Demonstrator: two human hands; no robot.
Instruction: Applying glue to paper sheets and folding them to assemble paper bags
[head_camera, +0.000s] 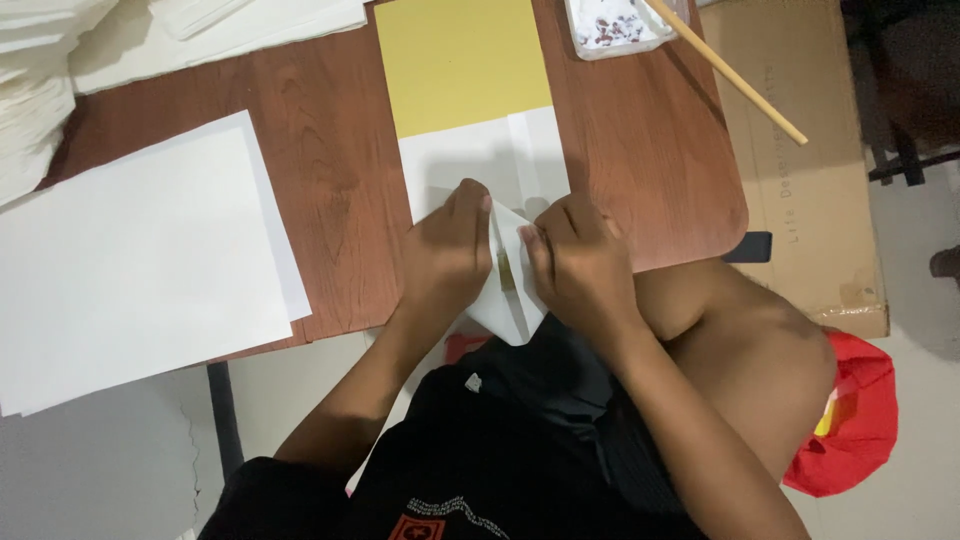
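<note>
White folded paper (508, 285) sits at the near edge of the wooden table (330, 190), its lower corner hanging past the edge toward my lap. Both my hands are on it. My left hand (447, 255) lies flat over the left part, fingers held together and pressing down, fingertips at the upper fold. My right hand (575, 265) covers the right part, fingers curled and pressed together against the sheet; I cannot tell whether they pinch an edge. A small dark strip shows on the paper in the gap between my hands.

Beyond the folded piece: a yellow sheet (460, 62), touching a white sheet (470, 160) under my work. Left: stack of white sheets (140, 260). Far right: white tray (615, 25) with dark specks, thin wooden stick (730, 70) across it. Cardboard box (810, 170) beside the table; red bag (855, 420) near my knee.
</note>
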